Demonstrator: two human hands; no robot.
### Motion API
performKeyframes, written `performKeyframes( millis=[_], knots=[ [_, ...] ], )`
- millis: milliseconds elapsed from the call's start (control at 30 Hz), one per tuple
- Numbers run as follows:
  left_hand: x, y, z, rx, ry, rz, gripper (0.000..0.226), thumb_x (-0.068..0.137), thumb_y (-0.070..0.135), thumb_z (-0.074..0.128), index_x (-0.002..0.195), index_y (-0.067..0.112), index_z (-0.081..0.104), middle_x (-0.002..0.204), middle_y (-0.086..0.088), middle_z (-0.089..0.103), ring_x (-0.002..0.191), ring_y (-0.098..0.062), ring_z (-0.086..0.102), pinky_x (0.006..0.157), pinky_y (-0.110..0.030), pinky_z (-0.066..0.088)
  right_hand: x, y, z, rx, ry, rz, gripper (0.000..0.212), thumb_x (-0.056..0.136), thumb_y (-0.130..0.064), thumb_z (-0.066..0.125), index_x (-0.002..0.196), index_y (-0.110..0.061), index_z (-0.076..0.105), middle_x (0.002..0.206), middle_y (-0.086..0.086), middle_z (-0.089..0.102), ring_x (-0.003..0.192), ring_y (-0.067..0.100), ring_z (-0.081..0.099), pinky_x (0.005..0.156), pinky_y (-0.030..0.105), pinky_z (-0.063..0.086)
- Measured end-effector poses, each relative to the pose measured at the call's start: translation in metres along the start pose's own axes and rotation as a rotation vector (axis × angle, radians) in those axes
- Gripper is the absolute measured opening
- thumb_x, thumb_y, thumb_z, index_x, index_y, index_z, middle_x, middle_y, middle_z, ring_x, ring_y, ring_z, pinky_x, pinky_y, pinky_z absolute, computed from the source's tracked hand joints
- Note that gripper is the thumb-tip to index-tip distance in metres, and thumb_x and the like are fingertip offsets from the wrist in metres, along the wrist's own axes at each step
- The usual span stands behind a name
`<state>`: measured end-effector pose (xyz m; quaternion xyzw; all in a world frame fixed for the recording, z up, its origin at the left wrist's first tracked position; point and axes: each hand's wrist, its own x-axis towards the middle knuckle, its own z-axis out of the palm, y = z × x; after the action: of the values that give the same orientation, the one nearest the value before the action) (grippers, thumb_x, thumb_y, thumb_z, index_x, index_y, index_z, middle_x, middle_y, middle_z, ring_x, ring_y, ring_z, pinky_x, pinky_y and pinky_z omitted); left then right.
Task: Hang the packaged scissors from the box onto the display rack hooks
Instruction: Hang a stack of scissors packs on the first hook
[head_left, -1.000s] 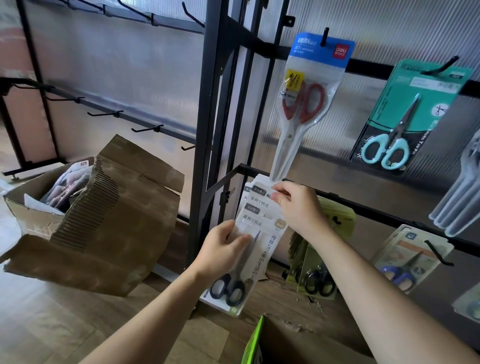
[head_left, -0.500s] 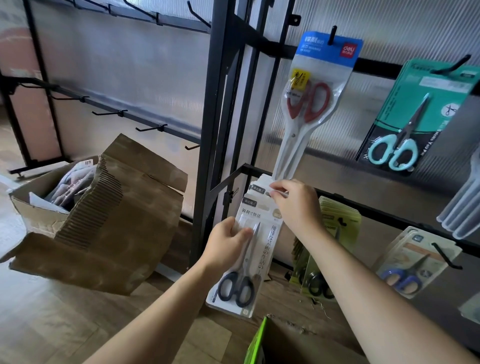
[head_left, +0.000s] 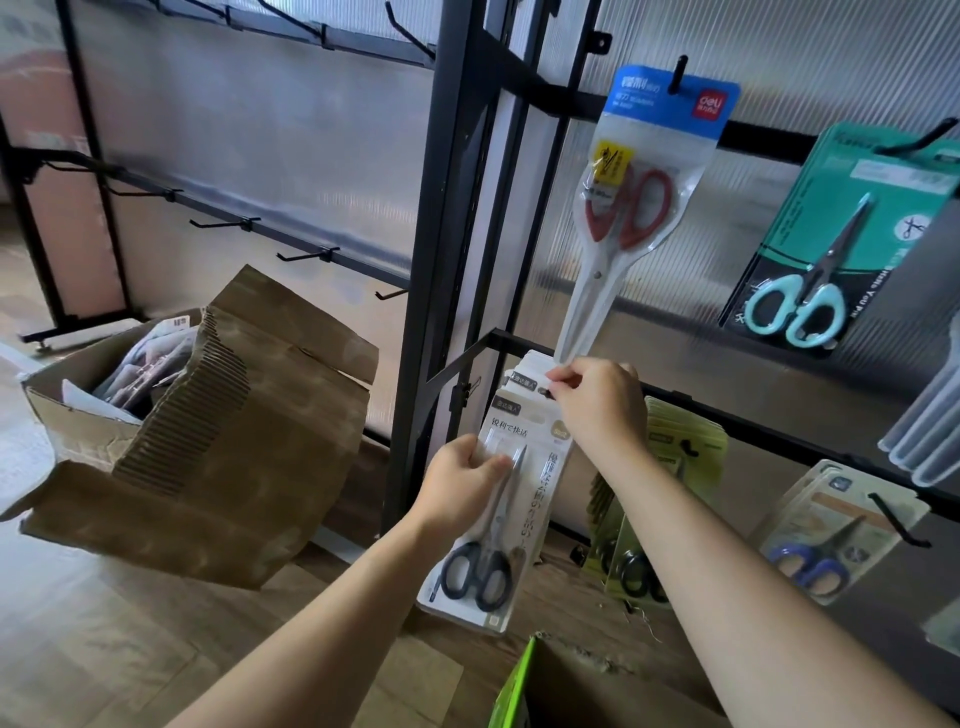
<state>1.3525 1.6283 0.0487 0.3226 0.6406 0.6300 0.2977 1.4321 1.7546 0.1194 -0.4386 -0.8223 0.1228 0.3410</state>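
Here, the left hand (head_left: 462, 475) is gripping the white scissors pack (head_left: 540, 499) mid-height while the right hand (head_left: 597, 405) is pinching its top tab at the lower rail (head_left: 779, 433), probably over a hook hidden behind the fingers, so the hang hole is needing square alignment before release.

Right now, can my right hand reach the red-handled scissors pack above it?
Probably yes: the red-handled scissors pack hangs just above the right hand, nothing between, though it pinches the top of the white pack.

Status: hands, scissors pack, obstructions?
Left hand grips white scissors pack mid-card. Right hand pinches its top at the lower rail. Red-handled pack hangs close above.
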Motion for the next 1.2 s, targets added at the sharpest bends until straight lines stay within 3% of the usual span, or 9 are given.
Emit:
performKeyframes(
  millis=[133,267,333,500,600,767,900,1067,1200],
  knots=[
    [0.002,-0.002,0.003,0.138,0.015,0.042,0.031,0.092,0.018,0.063,0.066,0.016,0.045,0.071,0.005,0.053,0.061,-0.001,0.056,0.055,-0.012,0.045,0.002,0.005,0.003,0.007,0.049,-0.069,0.008,0.086,-0.016,0.071,0.093,-0.017,0.076,0.102,0.004,0.062,0.092,0.022,0.059,0.066,0.028,0.045],
    [0.003,-0.008,-0.002,0.289,0.098,0.095,0.017,0.088,0.029,0.064,0.08,0.014,0.064,0.116,-0.002,0.044,0.105,-0.021,0.052,0.096,-0.037,0.048,0.004,0.012,0.003,0.061,0.012,-0.145,0.013,0.085,-0.013,0.072,0.097,-0.012,0.076,0.096,0.005,0.066,0.09,0.021,0.062,0.072,0.027,0.047],
    [-0.002,-0.004,-0.004,0.277,0.154,0.116,0.016,0.088,0.029,0.062,0.088,0.013,0.065,0.119,0.003,0.039,0.114,-0.023,0.045,0.102,-0.042,0.043,0.001,0.016,0.004,0.068,0.014,-0.184,0.017,0.086,-0.013,0.071,0.103,-0.012,0.076,0.096,0.005,0.065,0.093,0.022,0.059,0.072,0.024,0.039],
    [-0.011,0.005,0.001,0.193,0.128,0.131,0.018,0.09,0.022,0.061,0.079,0.011,0.053,0.09,-0.002,0.06,0.085,-0.017,0.061,0.076,-0.037,0.054,-0.011,0.029,0.001,0.093,0.136,-0.213,0.019,0.092,-0.005,0.059,0.103,-0.01,0.073,0.1,0.003,0.069,0.098,0.024,0.057,0.073,0.024,0.035],
    [-0.01,0.012,0.008,0.061,0.094,0.08,0.024,0.092,0.017,0.06,0.072,0.012,0.046,0.072,0.003,0.058,0.068,-0.009,0.058,0.055,-0.017,0.046,-0.029,0.037,-0.01,0.279,0.181,-0.183,0.019,0.097,-0.009,0.052,0.104,-0.012,0.069,0.096,0.002,0.066,0.087,0.013,0.059,0.069,0.018,0.038],
    [-0.001,0.02,0.019,0.122,0.056,0.105,0.025,0.094,0.021,0.059,0.076,0.012,0.044,0.074,0.001,0.052,0.061,-0.005,0.054,0.055,-0.02,0.045,-0.038,0.036,-0.01,0.346,-0.055,-0.164,0.028,0.09,-0.027,0.066,0.117,-0.022,0.062,0.075,0.001,0.058,0.065,0.016,0.054,0.06,0.035,0.048],
    [0.007,0.021,0.022,0.118,0.097,0.097,0.021,0.092,0.022,0.063,0.106,0.014,0.05,0.088,0.008,0.059,0.068,0.003,0.058,0.049,-0.009,0.045,-0.031,0.038,-0.004,0.312,0.022,-0.109,0.03,0.088,-0.024,0.071,0.117,-0.021,0.065,0.06,-0.012,0.042,0.05,0.004,0.038,0.048,0.015,0.03],
    [0.012,0.017,0.02,0.211,0.176,0.124,0.034,0.091,0.028,0.065,0.115,0.018,0.043,0.098,0.005,0.059,0.081,-0.006,0.062,0.063,-0.023,0.055,-0.032,0.033,0.002,0.238,0.076,-0.115,0.032,0.087,-0.027,0.072,0.117,-0.018,0.068,0.092,-0.005,0.053,0.067,0.004,0.049,0.065,0.02,0.035],
    [0.011,0.012,0.02,0.285,0.227,0.144,0.031,0.091,0.032,0.065,0.109,0.021,0.043,0.096,0.005,0.056,0.075,-0.001,0.055,0.05,-0.011,0.043,-0.034,0.03,0.005,0.176,0.106,-0.145,0.035,0.087,-0.028,0.071,0.12,-0.016,0.067,0.1,0.0,0.045,0.066,0.001,0.044,0.066,0.018,0.032]
  ],
)
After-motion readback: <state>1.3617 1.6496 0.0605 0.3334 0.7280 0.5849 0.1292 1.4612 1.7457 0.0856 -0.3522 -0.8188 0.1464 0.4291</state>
